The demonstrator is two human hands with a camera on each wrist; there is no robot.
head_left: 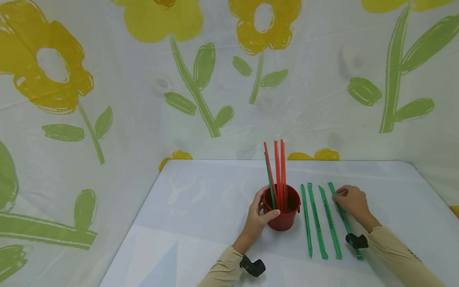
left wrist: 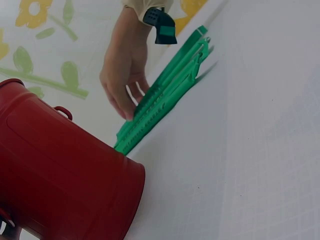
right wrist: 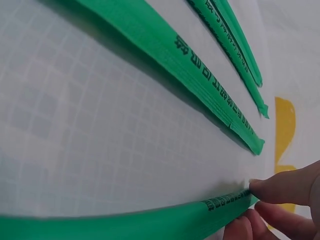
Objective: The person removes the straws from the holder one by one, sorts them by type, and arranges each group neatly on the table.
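A white table [head_left: 193, 235] marked with faint lettering [head_left: 171, 210] carries 1 red bucket [head_left: 282, 222] and, just right of it, 4 slim green packets [head_left: 317, 219] lying lengthwise in a row, roughly parallel, with gaps between them.

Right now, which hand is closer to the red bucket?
The left. The left hand grips the red bucket at its left side; the right hand is off to the right, pinching the rightmost slim green packet, with three other green packets between.

Head view forward-down, wrist views close, green packets [head_left: 330, 222] shared
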